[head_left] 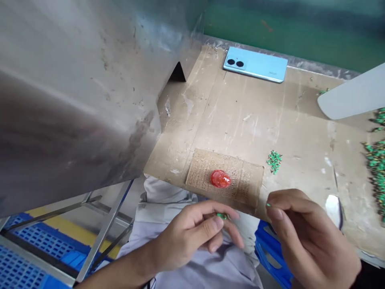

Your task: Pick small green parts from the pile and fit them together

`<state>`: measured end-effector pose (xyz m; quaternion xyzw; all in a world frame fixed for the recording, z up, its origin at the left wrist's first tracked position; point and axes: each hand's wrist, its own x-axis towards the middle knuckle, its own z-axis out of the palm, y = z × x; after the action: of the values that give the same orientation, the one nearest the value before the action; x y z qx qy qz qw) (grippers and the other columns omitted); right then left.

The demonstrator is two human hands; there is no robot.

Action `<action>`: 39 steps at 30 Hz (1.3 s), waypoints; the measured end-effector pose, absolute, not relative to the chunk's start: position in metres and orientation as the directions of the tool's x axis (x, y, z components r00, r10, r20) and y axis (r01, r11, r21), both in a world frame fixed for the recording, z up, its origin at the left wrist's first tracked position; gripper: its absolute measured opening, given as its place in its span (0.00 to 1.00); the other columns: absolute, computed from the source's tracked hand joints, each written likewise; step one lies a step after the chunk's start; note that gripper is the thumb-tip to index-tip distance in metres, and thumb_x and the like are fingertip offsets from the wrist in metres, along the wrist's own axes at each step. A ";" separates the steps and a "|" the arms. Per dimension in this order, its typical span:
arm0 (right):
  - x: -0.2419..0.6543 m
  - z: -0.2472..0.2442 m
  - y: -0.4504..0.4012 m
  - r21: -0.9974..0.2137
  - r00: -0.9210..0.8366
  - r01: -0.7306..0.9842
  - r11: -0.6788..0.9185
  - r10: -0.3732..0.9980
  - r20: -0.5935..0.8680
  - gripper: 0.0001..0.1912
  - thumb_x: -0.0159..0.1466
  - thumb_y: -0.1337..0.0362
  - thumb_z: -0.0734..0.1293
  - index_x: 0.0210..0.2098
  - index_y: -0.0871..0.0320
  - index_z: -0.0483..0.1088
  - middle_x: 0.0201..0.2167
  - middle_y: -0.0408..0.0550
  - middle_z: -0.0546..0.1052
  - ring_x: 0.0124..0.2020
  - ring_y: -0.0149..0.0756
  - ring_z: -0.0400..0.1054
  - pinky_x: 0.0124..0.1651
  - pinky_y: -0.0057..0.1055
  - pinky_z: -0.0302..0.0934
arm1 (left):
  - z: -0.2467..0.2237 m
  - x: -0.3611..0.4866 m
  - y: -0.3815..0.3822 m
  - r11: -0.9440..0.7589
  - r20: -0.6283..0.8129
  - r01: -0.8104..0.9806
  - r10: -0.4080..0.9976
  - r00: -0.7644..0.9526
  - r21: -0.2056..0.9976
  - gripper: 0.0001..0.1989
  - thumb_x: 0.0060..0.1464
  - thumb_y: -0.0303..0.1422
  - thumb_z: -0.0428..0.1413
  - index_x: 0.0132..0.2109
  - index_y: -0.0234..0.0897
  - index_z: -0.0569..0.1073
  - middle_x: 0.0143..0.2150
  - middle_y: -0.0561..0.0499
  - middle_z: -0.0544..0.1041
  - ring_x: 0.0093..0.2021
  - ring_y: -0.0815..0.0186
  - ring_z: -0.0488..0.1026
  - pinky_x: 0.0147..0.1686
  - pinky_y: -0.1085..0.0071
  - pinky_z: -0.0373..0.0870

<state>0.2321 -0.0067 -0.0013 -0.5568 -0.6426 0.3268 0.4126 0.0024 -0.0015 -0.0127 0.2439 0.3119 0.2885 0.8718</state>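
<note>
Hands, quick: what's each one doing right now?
Left hand: closed loosely on small green bits.
Right hand: closed, pinching a tiny green piece.

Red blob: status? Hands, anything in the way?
Left hand holding green pieces. Right hand pinching green bit. Red blob on brown pad, neither hand touching. Phone far side.

Brown cardboard sheet (234,116) ahead of the pinching right hand (270,208): matt, scuffed, paper-like; small brown cardboard piece (240,176) left of that grip looks rough and speckled, with a glossy, wet-looking red rounded lump (220,179). Light-blue phone (255,64) beyond the grip is smooth, softly shiny; big grey sheet-metal panel (75,88) far left, smudged with dull sheen. Blue perforated crate (42,245) looks plastic, pale trousers (168,224) are creased cloth.
</note>
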 end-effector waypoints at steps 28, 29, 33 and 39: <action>0.208 -0.001 -0.025 -0.961 -0.135 0.238 0.143 0.984 0.113 0.08 0.72 0.75 0.66 0.43 0.54 0.71 0.33 0.45 0.72 0.35 0.33 0.70 0.35 0.27 0.66 | -0.018 0.002 -0.003 0.722 -0.439 -0.355 0.660 0.609 0.593 0.14 0.66 0.42 0.64 0.43 0.34 0.77 0.36 0.49 0.81 0.24 0.75 0.57 0.23 0.75 0.52; 0.208 -0.001 -0.026 -0.966 -0.144 0.224 0.131 0.984 0.100 0.08 0.72 0.74 0.66 0.43 0.54 0.71 0.34 0.45 0.73 0.36 0.33 0.69 0.36 0.27 0.66 | -0.017 0.001 -0.002 0.714 -0.448 -0.336 0.666 0.596 0.614 0.13 0.65 0.41 0.66 0.42 0.34 0.79 0.35 0.50 0.80 0.25 0.75 0.60 0.24 0.76 0.55; 0.207 -0.002 -0.029 -0.981 -0.179 0.172 0.086 0.982 0.055 0.08 0.74 0.74 0.65 0.45 0.54 0.70 0.34 0.45 0.72 0.37 0.32 0.70 0.37 0.27 0.66 | -0.014 0.003 0.000 0.638 -0.428 -0.321 0.735 0.526 0.700 0.11 0.64 0.38 0.67 0.50 0.39 0.83 0.32 0.53 0.81 0.35 0.70 0.76 0.38 0.76 0.71; 0.202 -0.004 -0.029 -0.985 -0.187 0.152 0.078 0.981 0.049 0.07 0.74 0.72 0.65 0.43 0.54 0.70 0.33 0.43 0.71 0.36 0.31 0.69 0.37 0.26 0.65 | -0.009 0.006 -0.002 0.457 -0.360 -0.241 0.862 0.358 0.856 0.04 0.59 0.34 0.71 0.41 0.39 0.86 0.37 0.51 0.84 0.38 0.69 0.79 0.40 0.77 0.73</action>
<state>0.2021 -0.0291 -0.0042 -0.4740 -0.5979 0.4861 0.4262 0.0064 -0.0025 -0.0086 0.3638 0.4268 0.3729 0.7392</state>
